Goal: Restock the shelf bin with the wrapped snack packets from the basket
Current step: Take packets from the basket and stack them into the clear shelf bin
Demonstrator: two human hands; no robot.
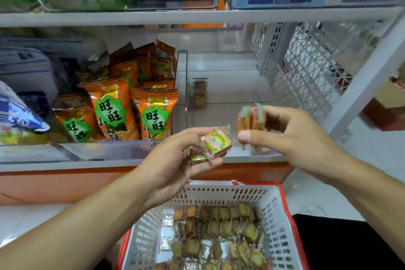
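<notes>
Snack packets (219,239), square and clear-wrapped, are heaped in a white basket (278,215) with a red rim, seen at the bottom of the view below the shelf edge. Two or so packets are held in the left hand (175,160), its fingers curled round them, the uppermost showing a green and pink label (217,142). A small upright stack of packets (252,119) is pinched between thumb and fingers of the right hand (285,133). Both hands are held in front of a clear shelf bin (221,98), just above its front lip. What appears to be a few packets (199,94), blurred by the plastic, is seen against the bin's left wall. Orange snack bags (131,107) are packed in the neighbouring bin to the left.
</notes>
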